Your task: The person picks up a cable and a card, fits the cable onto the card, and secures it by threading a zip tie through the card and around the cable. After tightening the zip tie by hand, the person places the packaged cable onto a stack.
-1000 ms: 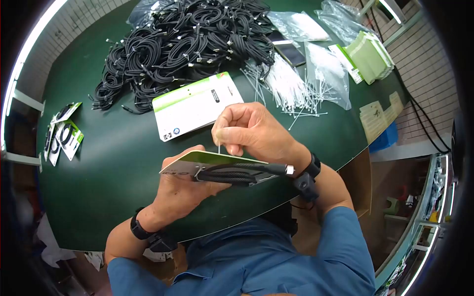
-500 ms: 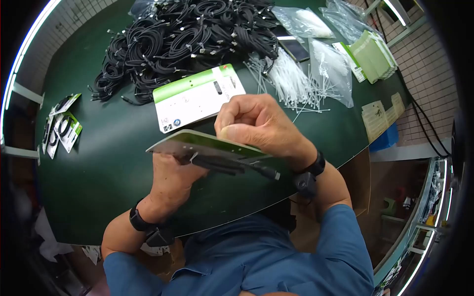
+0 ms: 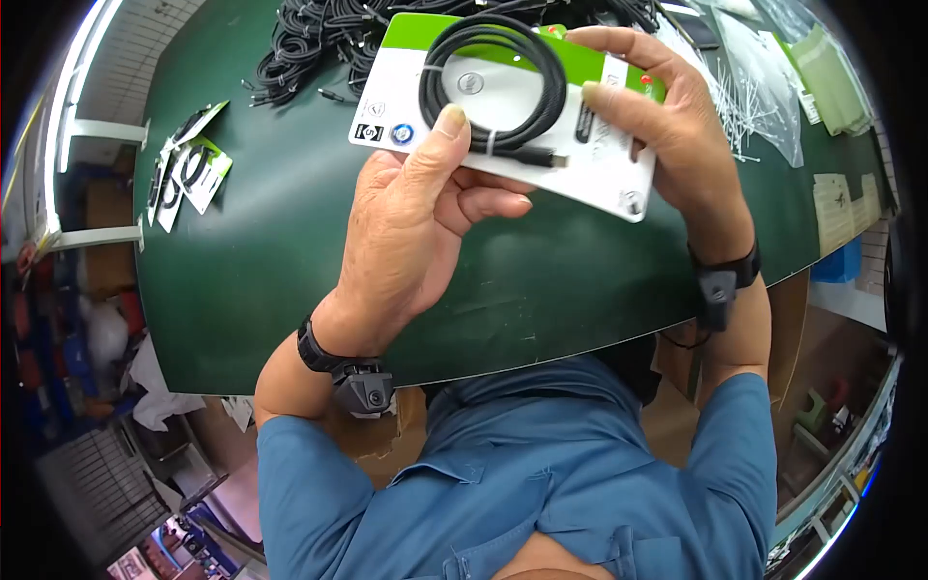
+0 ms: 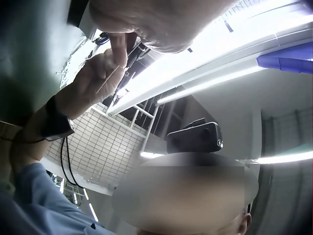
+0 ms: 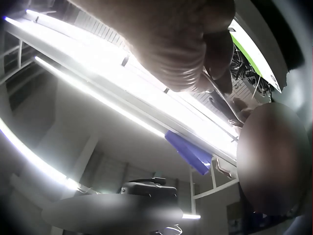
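Note:
A white and green packaging card [image 3: 387,87] is held up, its printed face toward the head camera. A black braided cable [image 3: 546,63] lies coiled on it, fastened by white zip ties, with a metal plug [image 3: 559,160] at the coil's lower right. My left hand [image 3: 401,213] grips the card's lower edge, thumb on the front against the coil and fingers partly hidden behind. At the card's right side my right hand [image 3: 681,140] pinches it, thumb in front and fingers behind. The left wrist view shows both hands from below; the right wrist view catches a green and white card edge [image 5: 254,54].
Behind the card, a pile of coiled black cables [image 3: 300,58] covers the back of the green table [image 3: 251,290]. Carded cables [image 3: 198,174] lie at the left. Loose white zip ties [image 3: 735,116], plastic bags and a stack of green cards [image 3: 831,77] are at the right.
The card has been raised and turned from edge-on to face-on. My right hand has gone from beside the card's back to its right side; my left thumb now shows on the coil.

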`<state>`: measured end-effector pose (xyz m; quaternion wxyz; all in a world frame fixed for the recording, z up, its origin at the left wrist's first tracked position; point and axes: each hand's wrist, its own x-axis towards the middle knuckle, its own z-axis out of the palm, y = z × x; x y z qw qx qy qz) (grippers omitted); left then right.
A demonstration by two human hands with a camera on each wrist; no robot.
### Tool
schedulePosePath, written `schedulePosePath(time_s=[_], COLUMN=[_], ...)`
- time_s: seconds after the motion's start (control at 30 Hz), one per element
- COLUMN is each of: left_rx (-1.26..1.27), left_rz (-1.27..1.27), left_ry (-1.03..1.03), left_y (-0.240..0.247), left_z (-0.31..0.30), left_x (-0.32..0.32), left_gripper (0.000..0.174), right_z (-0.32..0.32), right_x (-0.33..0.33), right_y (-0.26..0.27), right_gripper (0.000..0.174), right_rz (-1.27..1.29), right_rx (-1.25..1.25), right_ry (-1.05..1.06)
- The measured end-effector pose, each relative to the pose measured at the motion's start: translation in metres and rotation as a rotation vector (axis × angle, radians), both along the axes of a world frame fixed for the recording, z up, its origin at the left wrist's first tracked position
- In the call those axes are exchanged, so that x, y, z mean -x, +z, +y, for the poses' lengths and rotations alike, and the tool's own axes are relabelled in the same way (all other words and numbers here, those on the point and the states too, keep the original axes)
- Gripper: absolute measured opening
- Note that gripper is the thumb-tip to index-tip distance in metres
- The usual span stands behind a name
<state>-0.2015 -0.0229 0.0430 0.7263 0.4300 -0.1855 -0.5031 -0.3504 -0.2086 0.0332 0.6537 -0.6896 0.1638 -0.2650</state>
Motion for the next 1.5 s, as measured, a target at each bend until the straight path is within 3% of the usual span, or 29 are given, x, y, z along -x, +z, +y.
schedulePosePath(time_s=[0.13, 0.57, 0.7, 0.83, 0.93, 0.97, 1.07, 1.1, 1.17, 1.3, 1.5], left_rx=[0.069, 0.056, 0.046, 0.008, -0.021, -0.023, -0.021, -0.007, 0.015, 0.014, 0.013], left_rz=[-0.057, -0.073, -0.056, -0.052, -0.067, -0.071, -0.077, -0.083, -0.092, -0.100, -0.090], left_ry=[-0.132, -0.100, -0.111, -0.085, -0.002, 0.005, 0.029, 0.057, 0.109, 0.089, 0.083], left_y=[0.005, 0.009, 0.005, 0.001, -0.002, -0.002, -0.003, -0.004, -0.006, -0.007, -0.013], left_z=[0.005, 0.006, 0.005, 0.004, 0.003, 0.002, -0.001, -0.002, -0.004, -0.002, -0.003], left_x=[-0.003, 0.002, 0.000, 0.003, 0.007, 0.006, 0.003, 0.003, 0.004, 0.002, 0.001], left_gripper=[0.040, 0.041, 0.040, 0.038, 0.038, 0.039, 0.040, 0.037, 0.032, 0.031, 0.031], right_z=[-0.007, -0.008, -0.003, -0.005, 0.007, 0.005, -0.004, -0.001, 0.014, 0.041, 0.049], right_x=[0.004, 0.003, 0.001, 0.002, 0.000, 0.000, -0.003, -0.002, 0.007, -0.001, -0.005], right_y=[-0.002, -0.003, -0.002, -0.002, 0.001, 0.002, 0.007, 0.011, 0.019, 0.019, 0.008], right_gripper=[0.048, 0.052, 0.047, 0.044, 0.042, 0.042, 0.034, 0.034, 0.029, 0.027, 0.024], right_rz=[-0.039, -0.008, -0.009, 0.059, 0.010, 0.015, -0.314, -0.322, -0.330, -0.122, -0.060], right_rx=[-0.253, -0.337, -0.370, -0.262, 0.061, 0.066, 1.218, 1.224, 1.197, 1.082, 0.855], right_ry=[0.103, 0.171, 0.095, 0.154, -0.015, -0.007, -0.459, -0.447, -0.222, -0.108, -0.050])
